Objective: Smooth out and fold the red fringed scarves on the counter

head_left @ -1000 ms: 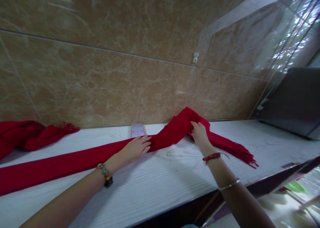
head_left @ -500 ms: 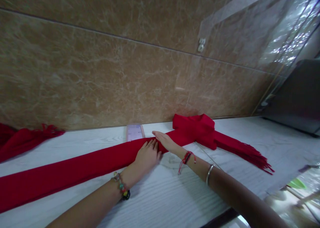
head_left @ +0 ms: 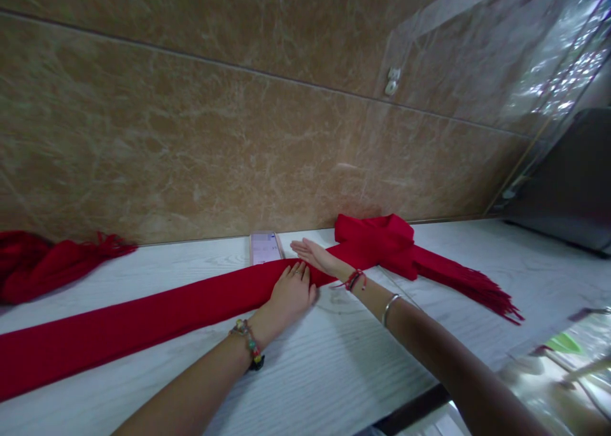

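Note:
A long red scarf [head_left: 191, 310] stretches across the white table, folded into a narrow band on the left. Toward the right it turns over itself in a loose bundle, and its fringed end points to the lower right. My left hand [head_left: 292, 291] rests flat on the band with fingers extended. Just to its right, my right hand [head_left: 317, 258] lies on edge across the scarf, fingers straight and held together, gripping nothing. The fingertips of the right hand reach past the scarf's far edge.
A phone [head_left: 265, 247] with a lit screen lies behind the scarf, against the marbled tile wall [head_left: 229, 137]. Another red fringed cloth [head_left: 52, 264] is bunched at the far left. A dark grey box-like object [head_left: 568, 188] stands at the right end of the white table [head_left: 305, 372].
My right hand has let go of the raised scarf fold and moved left beside my left hand. The fold now lies down as a bundle. My left hand has shifted slightly right.

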{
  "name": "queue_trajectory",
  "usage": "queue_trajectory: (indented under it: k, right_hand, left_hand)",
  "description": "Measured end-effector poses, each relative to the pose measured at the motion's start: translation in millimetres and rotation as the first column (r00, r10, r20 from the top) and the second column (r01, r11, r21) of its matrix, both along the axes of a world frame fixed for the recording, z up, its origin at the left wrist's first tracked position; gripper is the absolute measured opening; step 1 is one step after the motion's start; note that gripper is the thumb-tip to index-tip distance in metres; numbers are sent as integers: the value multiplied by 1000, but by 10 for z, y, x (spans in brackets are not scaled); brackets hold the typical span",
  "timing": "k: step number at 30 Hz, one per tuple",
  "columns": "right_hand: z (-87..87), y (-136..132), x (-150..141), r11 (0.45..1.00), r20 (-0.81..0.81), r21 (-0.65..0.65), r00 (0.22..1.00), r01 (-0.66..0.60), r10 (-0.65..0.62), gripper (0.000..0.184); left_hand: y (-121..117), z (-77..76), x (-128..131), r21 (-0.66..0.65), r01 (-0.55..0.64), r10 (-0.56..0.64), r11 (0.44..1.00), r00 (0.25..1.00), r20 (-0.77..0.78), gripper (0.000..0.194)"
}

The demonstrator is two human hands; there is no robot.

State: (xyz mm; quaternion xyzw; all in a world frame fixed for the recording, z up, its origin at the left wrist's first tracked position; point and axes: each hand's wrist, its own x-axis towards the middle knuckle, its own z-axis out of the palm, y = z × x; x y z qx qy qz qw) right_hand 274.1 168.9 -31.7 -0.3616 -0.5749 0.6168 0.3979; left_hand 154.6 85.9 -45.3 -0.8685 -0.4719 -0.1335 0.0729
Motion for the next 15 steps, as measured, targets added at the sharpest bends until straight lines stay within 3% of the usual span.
queue_trajectory:
  k: [2, 5, 9, 12, 15]
  right_hand:
    - [-53, -18, 34, 1000, 3, -17, 1000, -2, 2, 41]
    - [-115, -162, 359, 1000, 11, -9, 1000, -17, 18, 37]
    - [-37, -323, 679, 1000, 9, 17, 1000, -10, 10, 35]
    - [25, -280, 482, 996, -56, 86, 998, 32, -28, 40]
    - [-32, -156, 116, 988, -63, 102, 992, 115, -109, 44]
  left_hand:
    - [3, -10, -4, -7, -18, 18, 1000, 1000, 3, 46]
    - [-1, -15, 2, -26, -33, 34, 999, 999, 14, 48]
    - [-29, 4, 10, -52, -34, 34, 998, 999, 15, 49]
    - [-70, 24, 3, -27, -83, 83, 996, 996, 22, 49]
    - [-112, 35, -23, -7, -175, 175, 985, 984, 35, 52]
